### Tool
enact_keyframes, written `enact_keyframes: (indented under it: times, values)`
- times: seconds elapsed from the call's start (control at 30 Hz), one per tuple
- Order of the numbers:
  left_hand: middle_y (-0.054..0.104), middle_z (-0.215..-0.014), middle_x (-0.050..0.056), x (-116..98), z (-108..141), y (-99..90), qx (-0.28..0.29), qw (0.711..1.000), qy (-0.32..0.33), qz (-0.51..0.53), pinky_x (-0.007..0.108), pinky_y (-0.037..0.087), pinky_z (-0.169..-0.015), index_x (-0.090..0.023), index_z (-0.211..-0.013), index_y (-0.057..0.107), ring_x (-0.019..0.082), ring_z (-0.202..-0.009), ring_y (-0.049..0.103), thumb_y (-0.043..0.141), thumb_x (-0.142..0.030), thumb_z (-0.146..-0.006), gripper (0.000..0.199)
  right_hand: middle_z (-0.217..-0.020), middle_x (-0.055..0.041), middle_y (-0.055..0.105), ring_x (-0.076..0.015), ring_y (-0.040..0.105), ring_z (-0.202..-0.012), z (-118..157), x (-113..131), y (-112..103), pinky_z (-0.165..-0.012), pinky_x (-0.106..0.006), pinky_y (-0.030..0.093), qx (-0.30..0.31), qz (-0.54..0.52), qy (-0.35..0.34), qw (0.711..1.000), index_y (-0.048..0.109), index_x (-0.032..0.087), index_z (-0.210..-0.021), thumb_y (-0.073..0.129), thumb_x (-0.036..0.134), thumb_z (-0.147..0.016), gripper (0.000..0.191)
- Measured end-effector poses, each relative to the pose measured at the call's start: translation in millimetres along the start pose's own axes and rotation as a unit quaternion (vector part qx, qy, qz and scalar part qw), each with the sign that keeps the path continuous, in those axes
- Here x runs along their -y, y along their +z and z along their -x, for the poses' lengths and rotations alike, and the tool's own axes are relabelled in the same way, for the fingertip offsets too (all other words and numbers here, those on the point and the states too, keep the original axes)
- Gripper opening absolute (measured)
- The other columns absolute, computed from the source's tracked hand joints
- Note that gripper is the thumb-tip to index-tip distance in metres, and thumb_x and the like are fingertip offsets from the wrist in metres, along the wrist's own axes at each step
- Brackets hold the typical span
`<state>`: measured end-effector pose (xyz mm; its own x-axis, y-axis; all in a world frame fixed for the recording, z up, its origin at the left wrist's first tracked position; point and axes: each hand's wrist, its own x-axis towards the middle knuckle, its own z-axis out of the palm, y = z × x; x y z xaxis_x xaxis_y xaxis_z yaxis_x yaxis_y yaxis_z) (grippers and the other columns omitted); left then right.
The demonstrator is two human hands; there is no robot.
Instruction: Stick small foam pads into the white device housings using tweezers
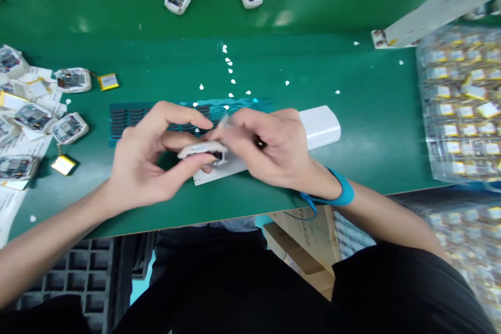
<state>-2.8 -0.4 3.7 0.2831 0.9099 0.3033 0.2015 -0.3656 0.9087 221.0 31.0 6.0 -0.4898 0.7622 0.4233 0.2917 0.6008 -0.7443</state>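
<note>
The left hand point(144, 159) and right hand point(270, 148) hold a small white casing point(201, 150) between them above the green surface point(321, 68), the fingers point(183, 163) pinched narrowly on its edges. A white card point(221, 171) lies just beneath. A dark perforated sheet point(131, 121) lies left, a white block point(321, 126) right.

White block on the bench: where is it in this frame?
In the head view, the white block lies on the green bench just beyond the right hand, to the left of the bagged batteries.
</note>
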Motion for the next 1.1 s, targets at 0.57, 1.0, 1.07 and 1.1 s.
enact_keyframes:
  times: [0.57,1.0,1.07,1.1]
  values:
    - [0.084,-0.111,0.005,6,-24,-32.4,0.331,0.936,0.082,-0.085,0.035,0.066,-0.085,-0.034,-0.116,0.083,0.03,-0.1,0.082,0.076,-0.023,-0.094,0.025,-0.072,0.002,0.075,-0.0039,0.067,-0.065,-22,-27,-21,-0.065,-0.015,0.047,0.271,-0.139,0.03,0.952,0.077,0.015,-0.083,0.037,0.05,-0.116,0.062]
    - [0.084,-0.108,0.004,10,-24,-35.4,0.336,0.937,0.045,-0.084,0.035,0.066,-0.086,-0.033,-0.115,0.083,0.027,-0.094,0.082,0.073,-0.026,-0.095,0.023,-0.081,-0.0007,0.079,-0.0057,0.073,-0.072,-20,-31,-14,-0.069,-0.015,0.053,0.302,-0.189,0.061,0.932,0.077,0.014,-0.089,0.045,0.038,-0.116,0.048]
    - [0.084,-0.11,0.004,8,-25,-35.4,0.34,0.936,0.032,-0.088,0.035,0.065,-0.09,-0.031,-0.114,0.083,0.028,-0.099,0.082,0.073,-0.027,-0.097,0.021,-0.076,-0.0003,0.078,-0.0062,0.071,-0.064,-20,-33,-13,-0.062,-0.015,0.054,0.294,-0.24,0.115,0.918,0.076,0.014,-0.088,0.048,0.046,-0.113,0.049]
    - [0.084,-0.112,0.005,8,-25,-35.1,0.341,0.936,0.023,-0.089,0.035,0.065,-0.091,-0.03,-0.113,0.084,0.028,-0.101,0.082,0.072,-0.027,-0.097,0.02,-0.075,-0.0003,0.078,-0.0067,0.071,-0.062,-21,-34,-13,-0.06,-0.015,0.055,0.288,-0.271,0.138,0.908,0.074,0.014,-0.088,0.051,0.05,-0.112,0.049]
